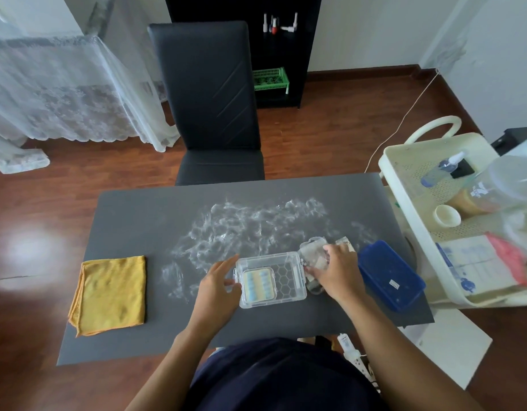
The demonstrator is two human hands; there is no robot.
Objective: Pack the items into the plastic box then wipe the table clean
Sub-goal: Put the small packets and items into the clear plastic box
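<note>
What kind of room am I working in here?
Probably a home room used for nail care: nail polish bottles on a black shelf, lace curtains, a dining-style chair, and a plastic trolley beside the grey table.

No text, brand or number can be read anywhere in this view. The blue lid (390, 274), lying on the worktop (155, 215) at about three o'clock from my right hand (333, 271), carries a small pale sticker (393, 283); its print is too small to make out. At roughly three o'clock from the lid, on the cream trolley (404, 161), a white printed carton (475, 265) shows blue lettering and blue figures, blurred beyond reading. A clear container (493, 191) at its twelve o'clock bears white marks, likewise illegible.
</note>
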